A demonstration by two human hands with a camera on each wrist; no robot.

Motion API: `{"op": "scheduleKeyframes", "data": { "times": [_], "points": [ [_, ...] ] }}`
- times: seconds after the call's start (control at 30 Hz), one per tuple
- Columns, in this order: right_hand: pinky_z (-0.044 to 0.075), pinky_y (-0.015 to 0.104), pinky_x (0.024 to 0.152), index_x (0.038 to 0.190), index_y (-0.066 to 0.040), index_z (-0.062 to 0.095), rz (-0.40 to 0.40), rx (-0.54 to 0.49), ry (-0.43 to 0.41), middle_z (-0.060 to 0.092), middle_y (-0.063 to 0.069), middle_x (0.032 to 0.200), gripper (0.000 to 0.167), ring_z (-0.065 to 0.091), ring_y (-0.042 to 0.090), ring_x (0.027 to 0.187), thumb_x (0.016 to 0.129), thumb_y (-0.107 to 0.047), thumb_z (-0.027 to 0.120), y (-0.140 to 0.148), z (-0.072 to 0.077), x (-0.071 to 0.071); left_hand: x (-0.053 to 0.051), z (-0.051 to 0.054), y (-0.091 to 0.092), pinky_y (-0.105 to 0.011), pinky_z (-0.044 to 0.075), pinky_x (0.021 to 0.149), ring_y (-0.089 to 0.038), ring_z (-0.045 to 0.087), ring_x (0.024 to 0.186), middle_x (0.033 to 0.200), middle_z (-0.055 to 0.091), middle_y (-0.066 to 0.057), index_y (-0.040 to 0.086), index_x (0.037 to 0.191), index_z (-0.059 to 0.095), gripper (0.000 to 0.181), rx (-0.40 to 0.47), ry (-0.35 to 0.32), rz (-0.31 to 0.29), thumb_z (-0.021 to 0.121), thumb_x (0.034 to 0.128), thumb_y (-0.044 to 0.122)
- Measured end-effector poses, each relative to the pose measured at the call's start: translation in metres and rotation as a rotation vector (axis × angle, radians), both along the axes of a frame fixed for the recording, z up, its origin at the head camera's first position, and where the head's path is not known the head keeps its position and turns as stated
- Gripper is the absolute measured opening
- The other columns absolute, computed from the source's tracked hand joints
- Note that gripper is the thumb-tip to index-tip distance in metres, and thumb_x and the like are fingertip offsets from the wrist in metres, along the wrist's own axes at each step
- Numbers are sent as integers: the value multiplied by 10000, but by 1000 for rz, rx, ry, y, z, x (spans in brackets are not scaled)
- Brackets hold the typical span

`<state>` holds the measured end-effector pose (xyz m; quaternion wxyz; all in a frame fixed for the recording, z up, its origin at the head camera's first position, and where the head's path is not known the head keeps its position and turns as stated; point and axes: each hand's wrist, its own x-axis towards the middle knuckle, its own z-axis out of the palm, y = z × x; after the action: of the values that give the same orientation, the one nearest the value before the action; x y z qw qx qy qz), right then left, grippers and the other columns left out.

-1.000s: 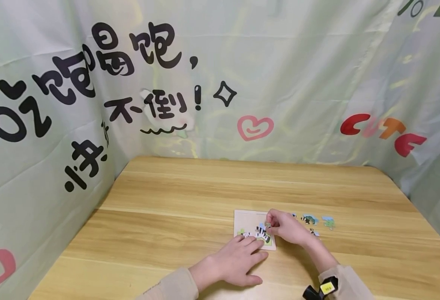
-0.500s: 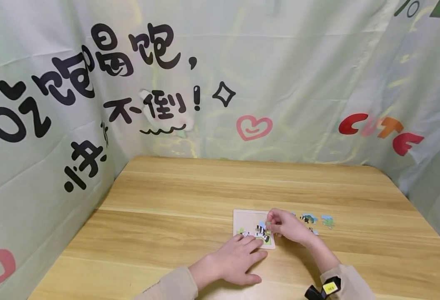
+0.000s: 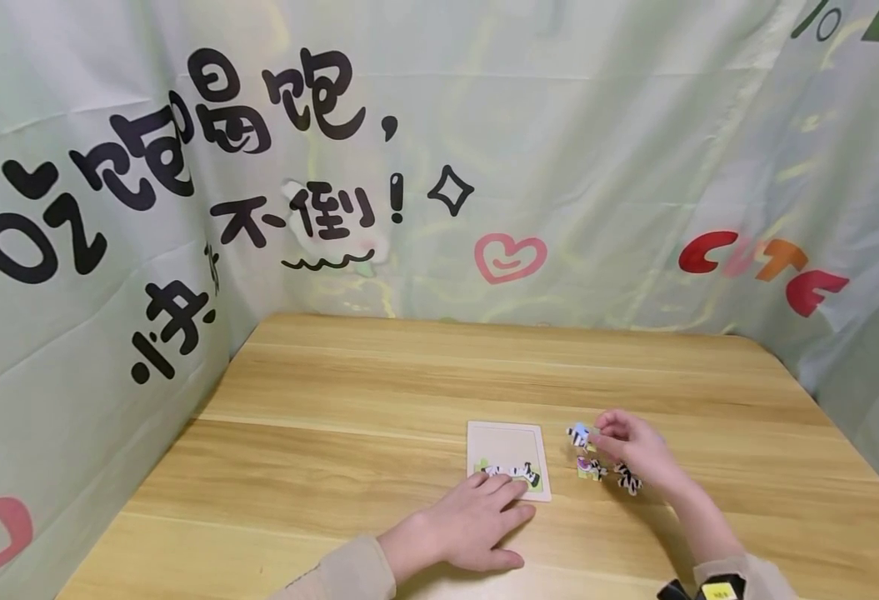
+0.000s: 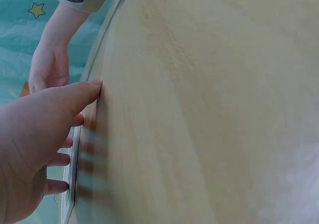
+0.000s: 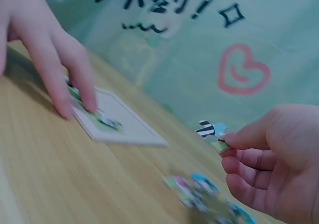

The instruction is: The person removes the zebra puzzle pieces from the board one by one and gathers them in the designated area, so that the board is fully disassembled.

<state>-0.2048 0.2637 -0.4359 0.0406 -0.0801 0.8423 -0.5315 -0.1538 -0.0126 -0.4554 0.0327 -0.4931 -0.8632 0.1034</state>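
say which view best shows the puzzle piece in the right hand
Right wrist: the puzzle piece looks larger, its stripes plain, pinched by the right hand. Head shows it small; left wrist doesn't show it.

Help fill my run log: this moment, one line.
left hand: rests on puzzle board | right hand: pinches striped piece | loose pieces: on table

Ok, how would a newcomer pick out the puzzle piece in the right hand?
On the wooden table, find the pale puzzle board, then look right to the right hand. The puzzle piece it pinches shows black and white stripes, blue and green. Unlike the loose pieces lying nearby, it is held off the table.
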Motion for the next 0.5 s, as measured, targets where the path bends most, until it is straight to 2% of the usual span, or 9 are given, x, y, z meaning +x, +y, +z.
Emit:
{"op": "scheduleKeyframes", "data": {
  "times": [0.17,0.5],
  "points": [
    [472,248,545,994,113,476,-52,-48,-18,544,27,732,218,502,99,608,879,-33,591,30,-6,8,1,-1,-3,-373,309,1038,-180,310,1309,1456,327,-16,248,1407,390,630,23,19,-9,352,902,624],
    [482,240,551,992,97,475,-133,-7,-120,564,-2,752,201,528,77,638,886,-34,584,74,-14,25,2,-2,-20,-400,295,1052,-211,287,1336,1478,300,-34,229,1432,351,661,44,1,24,308,909,630]
  ]
}}
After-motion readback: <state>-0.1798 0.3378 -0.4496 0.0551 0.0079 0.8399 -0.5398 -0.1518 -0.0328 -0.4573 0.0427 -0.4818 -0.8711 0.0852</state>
